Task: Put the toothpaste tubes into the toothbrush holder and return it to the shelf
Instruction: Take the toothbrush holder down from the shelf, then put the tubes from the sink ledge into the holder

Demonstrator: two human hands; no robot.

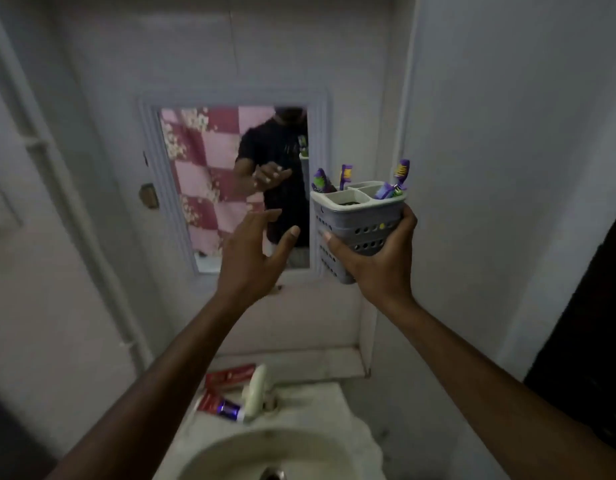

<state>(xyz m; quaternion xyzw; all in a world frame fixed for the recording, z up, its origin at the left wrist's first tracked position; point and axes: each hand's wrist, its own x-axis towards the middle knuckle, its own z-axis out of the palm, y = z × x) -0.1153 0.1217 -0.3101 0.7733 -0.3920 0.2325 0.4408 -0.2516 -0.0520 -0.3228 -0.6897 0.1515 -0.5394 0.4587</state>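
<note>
My right hand (379, 258) grips a grey perforated toothbrush holder (355, 216) from below and holds it upright in the air, just right of the mirror. Several purple toothbrushes (400, 173) stick out of its compartments. My left hand (254, 251) hovers to the left of the holder with fingers spread, holding nothing. Two red toothpaste tubes lie on the basin's back ledge: one (228, 374) further back, one with a purple end (218, 405) nearer. A white tap partly covers them.
A wall mirror (230, 181) hangs straight ahead and reflects a person and a pink checked curtain. A white tap (256, 389) stands behind the white basin (265, 452). A tiled ledge (317, 365) runs along the wall behind it. A dark doorway edge (583, 341) is at right.
</note>
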